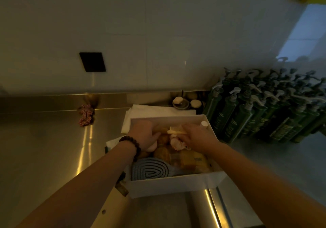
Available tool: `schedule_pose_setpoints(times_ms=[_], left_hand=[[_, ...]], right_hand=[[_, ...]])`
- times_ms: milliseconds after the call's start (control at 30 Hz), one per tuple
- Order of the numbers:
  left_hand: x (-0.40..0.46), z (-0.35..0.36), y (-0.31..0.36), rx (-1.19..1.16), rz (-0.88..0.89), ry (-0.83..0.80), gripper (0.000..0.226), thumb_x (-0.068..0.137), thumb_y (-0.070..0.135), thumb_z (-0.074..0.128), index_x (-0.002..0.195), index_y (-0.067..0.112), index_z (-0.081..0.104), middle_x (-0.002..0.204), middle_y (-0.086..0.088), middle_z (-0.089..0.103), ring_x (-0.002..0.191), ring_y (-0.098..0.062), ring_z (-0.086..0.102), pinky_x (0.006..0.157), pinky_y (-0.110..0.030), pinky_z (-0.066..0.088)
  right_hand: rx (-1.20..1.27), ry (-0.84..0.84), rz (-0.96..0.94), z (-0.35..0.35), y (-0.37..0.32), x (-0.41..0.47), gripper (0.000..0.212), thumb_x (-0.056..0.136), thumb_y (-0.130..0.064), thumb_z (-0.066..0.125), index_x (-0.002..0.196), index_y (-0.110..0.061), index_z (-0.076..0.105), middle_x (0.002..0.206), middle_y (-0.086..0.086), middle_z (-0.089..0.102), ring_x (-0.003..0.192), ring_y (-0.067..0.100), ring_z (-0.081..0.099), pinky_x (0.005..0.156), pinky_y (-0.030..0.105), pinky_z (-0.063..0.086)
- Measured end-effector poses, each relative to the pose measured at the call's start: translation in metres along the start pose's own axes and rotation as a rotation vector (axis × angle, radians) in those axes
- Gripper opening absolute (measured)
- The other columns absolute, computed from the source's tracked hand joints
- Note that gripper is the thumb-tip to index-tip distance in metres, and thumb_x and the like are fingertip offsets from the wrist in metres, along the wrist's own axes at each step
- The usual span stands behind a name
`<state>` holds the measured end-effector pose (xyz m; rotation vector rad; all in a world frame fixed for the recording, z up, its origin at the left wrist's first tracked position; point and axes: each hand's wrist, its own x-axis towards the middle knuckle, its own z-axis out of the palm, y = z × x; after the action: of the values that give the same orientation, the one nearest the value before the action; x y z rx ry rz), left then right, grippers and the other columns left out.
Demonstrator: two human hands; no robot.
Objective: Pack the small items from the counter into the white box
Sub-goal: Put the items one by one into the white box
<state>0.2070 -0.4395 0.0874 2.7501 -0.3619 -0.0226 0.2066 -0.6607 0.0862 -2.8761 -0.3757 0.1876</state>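
The white box (pixel 176 185) is seen nearest, at the steel counter's (pixel 44 148) front edge, already well filled with yellowish packets and a blue spiral-patterned pad (pixel 150 170). Inside it, the left hand (pixel 143 136) is curled on something pale, hard to identify. The right hand (pixel 197 136) is spread flat, fingers apart, over a cream comb (pixel 176 131). A red-patterned scrunchie (pixel 85 114) is left unpacked.

hands (pixel 143 134): 2 | white box (pixel 169 185): 1 | scrunchie on counter (pixel 85 114): 1 | green pump bottles (pixel 264 111): many (uncountable)
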Motion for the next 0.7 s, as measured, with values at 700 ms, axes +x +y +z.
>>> schedule_pose_setpoints(times_ms=[700], left_hand=[[-0.166, -0.061, -0.145, -0.041, -0.491, 0.28, 0.063, 0.089, 0.054, 0.043, 0.14, 0.018, 0.039, 0.141, -0.003, 0.045, 0.128, -0.02, 0.04, 0.108, -0.038, 0.03]], right_hand=[[0.31, -0.005, -0.242, 0.044, -0.21, 0.023, 0.06, 0.093, -0.054, 0.041, 0.142, -0.018, 0.038, 0.146, 0.006, 0.041, 0.132, 0.021, 0.039, 0.106, 0.036, 0.032]])
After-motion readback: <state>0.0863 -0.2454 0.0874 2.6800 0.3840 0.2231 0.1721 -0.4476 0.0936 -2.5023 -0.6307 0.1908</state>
